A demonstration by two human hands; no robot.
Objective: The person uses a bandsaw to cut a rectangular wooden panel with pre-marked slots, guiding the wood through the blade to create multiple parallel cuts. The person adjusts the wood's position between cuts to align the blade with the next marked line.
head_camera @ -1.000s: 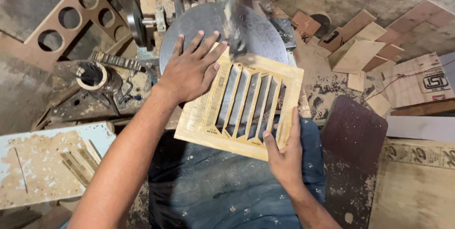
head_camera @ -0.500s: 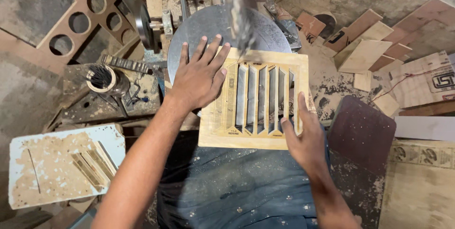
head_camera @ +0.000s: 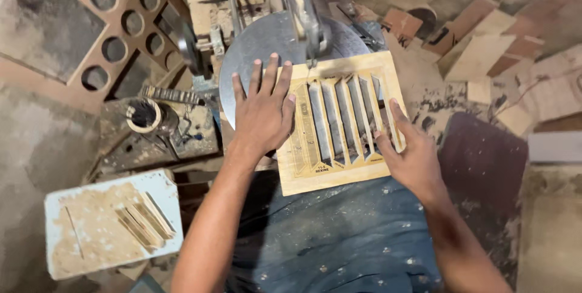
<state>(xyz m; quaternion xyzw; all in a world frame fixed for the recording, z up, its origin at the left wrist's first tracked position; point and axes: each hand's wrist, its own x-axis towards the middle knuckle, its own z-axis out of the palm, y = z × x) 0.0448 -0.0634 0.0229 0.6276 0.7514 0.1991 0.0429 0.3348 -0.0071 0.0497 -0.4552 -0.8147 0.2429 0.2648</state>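
Observation:
A pale square wooden board [head_camera: 339, 171] with several long slots cut through it lies flat on the round grey metal saw table [head_camera: 254, 47]. My left hand [head_camera: 262, 108] presses flat on the board's left edge, fingers spread. My right hand [head_camera: 409, 150] rests palm-down on its right edge, fingers reaching into the slots. The saw's vertical blade and guide [head_camera: 309, 23] come down at the board's far edge, near the top of a slot.
A brown panel with round holes [head_camera: 121, 32] leans at the upper left. A dusty white tray with thin wood strips [head_camera: 112, 226] sits lower left. Wood offcuts [head_camera: 485, 44] pile at the upper right. A dark board [head_camera: 482, 159] lies right of my hand.
The board has turned from a tilted position to square with the saw table. Both hands turned with it; the blade now stands at the board's far edge.

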